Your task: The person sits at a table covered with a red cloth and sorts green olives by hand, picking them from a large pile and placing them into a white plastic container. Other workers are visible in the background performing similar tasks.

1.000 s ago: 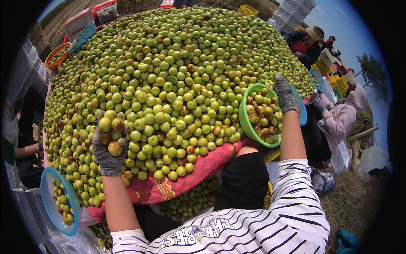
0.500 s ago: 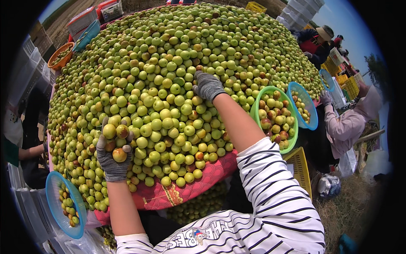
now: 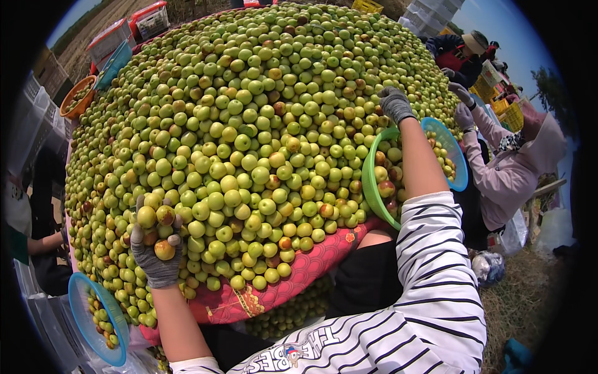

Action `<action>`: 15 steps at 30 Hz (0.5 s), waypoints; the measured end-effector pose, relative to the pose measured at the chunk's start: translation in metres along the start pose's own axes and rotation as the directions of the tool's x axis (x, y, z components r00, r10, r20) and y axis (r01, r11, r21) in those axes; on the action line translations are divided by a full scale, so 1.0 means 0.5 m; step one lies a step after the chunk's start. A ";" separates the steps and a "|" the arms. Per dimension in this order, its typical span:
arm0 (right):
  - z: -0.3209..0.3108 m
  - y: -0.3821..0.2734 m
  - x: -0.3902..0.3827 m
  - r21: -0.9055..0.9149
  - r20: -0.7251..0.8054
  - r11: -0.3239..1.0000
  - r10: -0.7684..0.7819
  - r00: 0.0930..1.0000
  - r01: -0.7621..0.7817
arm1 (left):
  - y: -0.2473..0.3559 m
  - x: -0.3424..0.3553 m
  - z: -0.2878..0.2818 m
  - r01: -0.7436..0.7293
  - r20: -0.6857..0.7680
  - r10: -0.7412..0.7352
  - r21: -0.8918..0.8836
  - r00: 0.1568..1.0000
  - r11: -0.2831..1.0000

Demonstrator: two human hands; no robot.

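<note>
My left hand (image 3: 156, 252), in a grey glove, is closed around several yellow-green jujubes (image 3: 164, 249), some blushed brown, at the lower left of the heaped fruit (image 3: 237, 140). My right hand (image 3: 395, 106), also gloved, is on the upper right of the heap above the green basket (image 3: 377, 187) of reddish fruit. Its fingers curl down, and I cannot make out what they hold. My forearm partly hides that basket. A blue basket (image 3: 463, 168) with fruit stands right of it; another (image 3: 115, 343) with fruit is at the lower left, below my left hand.
A red patterned cloth (image 3: 317, 262) edges the heap. An orange basket (image 3: 76, 110), a blue basket (image 3: 112, 65) and crates (image 3: 109, 37) line its far left. Co-workers work at the right, a pink-hooded person (image 3: 511, 174) and one in dark clothes (image 3: 458, 68); another (image 3: 34, 243) is at the left.
My right hand went from beside the green basket to mid-heap, then moved right and up to above that basket. My left hand keeps its fruit, appearing slightly lower and left.
</note>
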State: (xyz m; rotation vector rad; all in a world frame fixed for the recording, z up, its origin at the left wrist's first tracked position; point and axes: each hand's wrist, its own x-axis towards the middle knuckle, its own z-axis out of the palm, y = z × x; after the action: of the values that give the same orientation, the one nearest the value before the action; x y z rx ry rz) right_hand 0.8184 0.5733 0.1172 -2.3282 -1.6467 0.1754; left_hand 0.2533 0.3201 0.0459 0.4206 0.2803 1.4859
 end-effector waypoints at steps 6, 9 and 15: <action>0.052 -0.040 0.050 0.021 -0.089 0.998 -0.049 0.995 0.051 | 0.000 -0.001 0.000 -0.010 0.000 0.010 0.025 1.000 1.000; 0.047 -0.073 0.071 -0.048 0.063 0.992 -0.116 0.991 0.119 | 0.003 -0.003 0.000 0.007 -0.008 -0.007 0.039 1.000 0.999; 0.047 -0.176 0.037 0.014 -0.115 0.979 -0.200 0.973 0.203 | 0.003 -0.002 -0.003 0.001 -0.015 -0.001 0.043 1.000 0.999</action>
State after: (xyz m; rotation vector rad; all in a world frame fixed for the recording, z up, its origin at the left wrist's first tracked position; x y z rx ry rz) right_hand 0.7391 0.6215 0.1221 -2.0942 -1.7979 0.0223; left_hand 0.2511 0.3195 0.0452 0.4438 0.3250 1.4845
